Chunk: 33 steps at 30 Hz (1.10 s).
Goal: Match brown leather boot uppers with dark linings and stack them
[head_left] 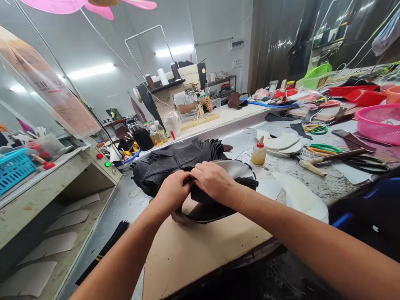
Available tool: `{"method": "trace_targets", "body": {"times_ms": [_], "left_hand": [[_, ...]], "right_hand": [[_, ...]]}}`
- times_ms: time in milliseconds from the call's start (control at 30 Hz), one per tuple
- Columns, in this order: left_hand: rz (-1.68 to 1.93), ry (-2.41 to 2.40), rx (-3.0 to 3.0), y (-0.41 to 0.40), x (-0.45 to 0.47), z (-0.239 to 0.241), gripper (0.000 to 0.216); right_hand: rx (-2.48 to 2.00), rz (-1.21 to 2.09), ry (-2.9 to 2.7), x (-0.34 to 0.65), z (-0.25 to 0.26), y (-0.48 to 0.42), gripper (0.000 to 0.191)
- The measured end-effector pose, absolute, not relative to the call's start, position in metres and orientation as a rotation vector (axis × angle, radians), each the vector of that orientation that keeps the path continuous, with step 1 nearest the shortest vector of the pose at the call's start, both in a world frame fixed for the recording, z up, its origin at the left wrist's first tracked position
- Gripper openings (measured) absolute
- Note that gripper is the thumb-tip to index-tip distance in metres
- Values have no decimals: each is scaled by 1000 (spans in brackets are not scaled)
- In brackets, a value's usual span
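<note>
A black shoe upper [208, 211] with a pale lining stands on a tan board [200, 254] right in front of me. Its top edge is pinched by my left hand [173, 191], the thumb and fingers closed. Close beside it, my right hand [213, 180] grips the same edge with its fingers bent over. The two hands nearly touch, and they hide the part of the edge between them. Just behind lies a thick stack of black cut pieces [175, 160].
A glue bottle [258, 153] with a red cap stands right of the stack. White cut pieces [283, 142], a hammer [315, 166] and a pink basket [379, 123] lie further right. At the back, a co-worker's hand [204, 101] is by a sewing machine [187, 83].
</note>
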<state>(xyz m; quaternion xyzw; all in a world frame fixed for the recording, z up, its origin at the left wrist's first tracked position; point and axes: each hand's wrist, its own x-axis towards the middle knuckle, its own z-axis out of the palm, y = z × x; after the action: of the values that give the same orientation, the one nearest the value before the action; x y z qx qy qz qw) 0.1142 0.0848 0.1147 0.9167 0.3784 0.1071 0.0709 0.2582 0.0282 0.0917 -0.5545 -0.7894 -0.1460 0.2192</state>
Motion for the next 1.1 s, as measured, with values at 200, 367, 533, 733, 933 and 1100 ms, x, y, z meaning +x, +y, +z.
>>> {"method": "trace_targets", "body": {"times_ms": [200, 367, 533, 733, 933, 1100], "left_hand": [[310, 1116, 2737, 83, 110, 115, 16], [339, 1094, 2751, 71, 107, 114, 19], [439, 1013, 2688, 59, 105, 109, 21], [353, 969, 2397, 65, 110, 107, 29], [415, 1108, 2343, 59, 104, 107, 31], [548, 1136, 2368, 46, 113, 94, 37]], "right_hand": [[-1529, -255, -2127, 272, 96, 20, 4], [-1676, -41, -1937, 273, 104, 13, 13], [-1692, 278, -1821, 269, 113, 5, 15], [-1359, 406, -1868, 277, 108, -19, 28], [-1457, 194, -1908, 332, 74, -44, 61], [-1515, 182, -1781, 315, 60, -56, 23]]}}
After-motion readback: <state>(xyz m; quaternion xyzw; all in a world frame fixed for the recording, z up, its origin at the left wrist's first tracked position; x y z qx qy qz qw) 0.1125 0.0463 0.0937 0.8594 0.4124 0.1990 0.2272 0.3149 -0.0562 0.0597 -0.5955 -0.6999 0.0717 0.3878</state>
